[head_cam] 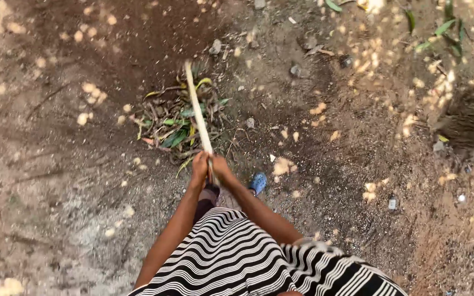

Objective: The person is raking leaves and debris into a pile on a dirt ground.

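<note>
Bare, sun-dappled dirt ground (pixel 72 181) all round, stones scattered. Both hands meet on the near end of a long pale stick (pixel 197 107), left hand (pixel 199 170) and right hand (pixel 220 167) side by side, each grip wrapped tight. Its far end reaches over a heap of leaves and twigs (pixel 174 123). A blue shoe (pixel 257 182) is planted just beside.

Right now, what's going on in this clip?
A person stands on bare dirt ground, gripping a long pale stick with both hands held close together at its near end: left hand, right hand. The stick's far end reaches into a small heap of green and dry leaves and twigs in front of them. A blue shoe shows beside the striped black-and-white garment. Small stones and sunlight patches dot the soil.
</note>
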